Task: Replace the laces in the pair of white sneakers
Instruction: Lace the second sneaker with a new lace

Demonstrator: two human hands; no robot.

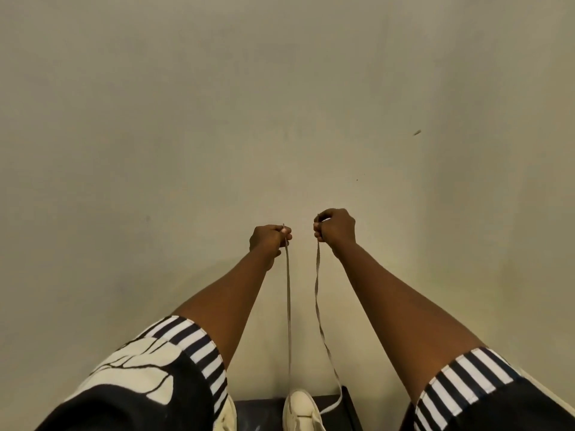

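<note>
At 6 o'clock in the view, cut by the bottom edge, a white sneaker (300, 409) stands on a dark worktop (346, 399), toe toward 12 o'clock. A pale flat lace (288, 306) rises from it in two long strands toward 12 o'clock. The left grip (270, 241) is curled round the left strand and pinches it near its tip. The right grip (336, 229) is closed the same way on the right strand, which hangs a little slacker and wavier. The two grips are near each other and roughly level, in front of a plain wall (280, 88). With so much free lace on both sides, the lace probably passes through only the lowest eyelets and the ends are being evened, so most of the criss-crossing on this shoe remains. The eyelets themselves are out of sight. A second sneaker (227, 413) peeks out at 7 o'clock behind the striped sleeve (199, 343); whether it is laced cannot be told.
</note>
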